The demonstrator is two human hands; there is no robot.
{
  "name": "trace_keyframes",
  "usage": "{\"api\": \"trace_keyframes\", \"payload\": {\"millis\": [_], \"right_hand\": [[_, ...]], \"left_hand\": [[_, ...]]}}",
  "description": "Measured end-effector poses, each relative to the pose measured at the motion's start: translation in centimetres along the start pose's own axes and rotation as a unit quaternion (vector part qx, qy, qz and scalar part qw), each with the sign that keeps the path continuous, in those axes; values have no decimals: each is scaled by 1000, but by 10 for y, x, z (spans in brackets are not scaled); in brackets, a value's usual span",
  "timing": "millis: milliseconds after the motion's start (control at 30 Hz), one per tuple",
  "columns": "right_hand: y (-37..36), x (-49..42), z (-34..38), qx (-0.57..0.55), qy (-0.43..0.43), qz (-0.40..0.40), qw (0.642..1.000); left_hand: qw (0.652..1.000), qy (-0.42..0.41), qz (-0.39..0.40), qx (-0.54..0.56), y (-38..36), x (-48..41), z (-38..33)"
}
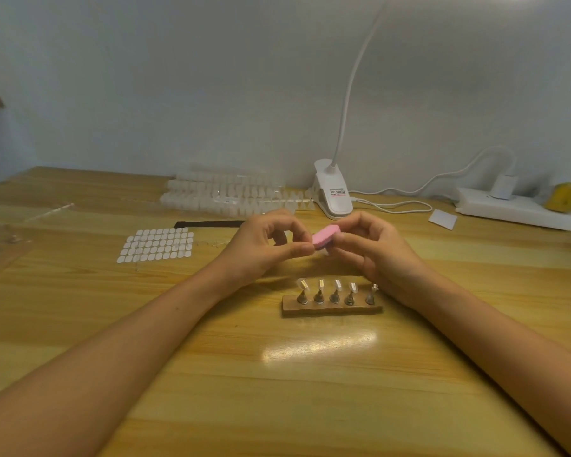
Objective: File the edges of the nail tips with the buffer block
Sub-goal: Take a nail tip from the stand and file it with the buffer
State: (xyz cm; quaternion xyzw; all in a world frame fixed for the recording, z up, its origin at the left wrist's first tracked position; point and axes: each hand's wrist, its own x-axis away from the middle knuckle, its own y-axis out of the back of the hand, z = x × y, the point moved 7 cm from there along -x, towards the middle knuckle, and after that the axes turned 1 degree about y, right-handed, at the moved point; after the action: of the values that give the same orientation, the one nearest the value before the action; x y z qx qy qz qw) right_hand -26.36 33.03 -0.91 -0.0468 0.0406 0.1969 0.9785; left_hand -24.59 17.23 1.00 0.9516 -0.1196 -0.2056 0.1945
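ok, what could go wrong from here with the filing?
1. The right hand hangs close above the rightmost holder on the stand; a dip could topple it.
2. It and the left hand pinch the pink buffer block in the air; whatever they file is too small to see and could drop.

Home nail-craft corner.
Wooden table (277, 390) against a plain wall (178, 94); left of the clip lamp (333, 197) lie rows of nail tips (225, 192), right of it a power strip (515, 211).

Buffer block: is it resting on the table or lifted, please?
Lifted: the buffer block is held between left hand and right hand, above the table.
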Motion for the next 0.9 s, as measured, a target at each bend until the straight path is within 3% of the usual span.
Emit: {"api": "trace_keyframes", "payload": {"millis": [100,233,333,467,600,733,833,900], "right_hand": [[-8,1,-1,67,-5,47,997],[-1,-1,-2,13,-5,7,1000],[-9,1,-2,57,-17,58,997],[0,-1,-1,-33,-23,4,999],[-10,0,-4,74,-37,60,995],[5,-3,-2,-63,-29,-21,997],[-6,-2,-5,44,-37,43,997],[-8,-2,-5,53,-33,41,997]], "left_hand": [[1000,-9,-2,-5,1,0,-1],[1000,-6,-20,-8,4,-1,1],[1000,-17,-14,-16,3,-1,-1],[1000,-13,-9,-17,1,-1,0],[999,-24,-16,-34,2,-1,-2],[999,-17,-23,-25,3,0,0],[999,-25,-27,-29,4,0,-2],[999,-26,-24,-33,3,0,-3]]}}
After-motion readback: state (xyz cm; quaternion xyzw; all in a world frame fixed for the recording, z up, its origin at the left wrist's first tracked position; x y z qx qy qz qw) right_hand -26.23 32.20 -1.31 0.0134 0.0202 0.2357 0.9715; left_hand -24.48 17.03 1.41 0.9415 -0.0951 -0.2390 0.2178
